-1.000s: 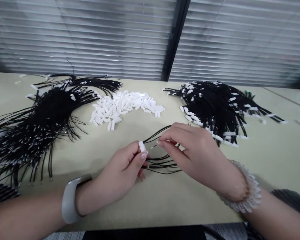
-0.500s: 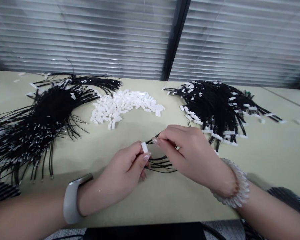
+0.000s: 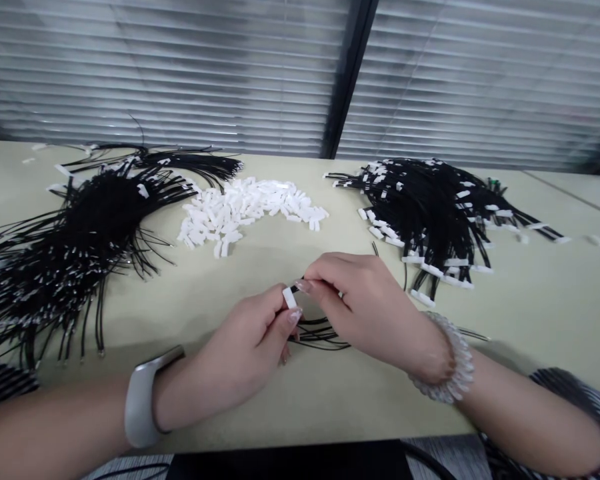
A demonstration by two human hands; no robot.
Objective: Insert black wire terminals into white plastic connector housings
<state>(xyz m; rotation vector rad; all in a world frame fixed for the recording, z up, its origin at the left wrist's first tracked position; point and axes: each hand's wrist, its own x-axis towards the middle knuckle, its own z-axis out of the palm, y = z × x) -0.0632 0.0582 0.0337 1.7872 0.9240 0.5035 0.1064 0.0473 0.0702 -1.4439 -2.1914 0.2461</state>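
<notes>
Between the thumb and fingers of my left hand (image 3: 253,350) is a small white plastic connector housing (image 3: 290,298). My right hand (image 3: 357,303) pinches a thin black wire (image 3: 296,288) close to the housing's upper edge. Whether the wire's tip sits inside the housing is too small to tell. Several more black wires (image 3: 320,335) run below and between the hands, partly hidden by the right palm, and some ends come out past the right wrist.
Loose white housings (image 3: 245,208) are heaped behind the hands. A large bundle of black wires (image 3: 75,260) with bare metal ends lies at left. Black wires with white housings on their ends (image 3: 425,207) are piled at right. Window blinds (image 3: 180,73) stand behind the table (image 3: 330,407).
My right hand has moved slightly left, bringing its pinched fingertips and the wire closer to the white housing. My left hand stays nearly where it was.
</notes>
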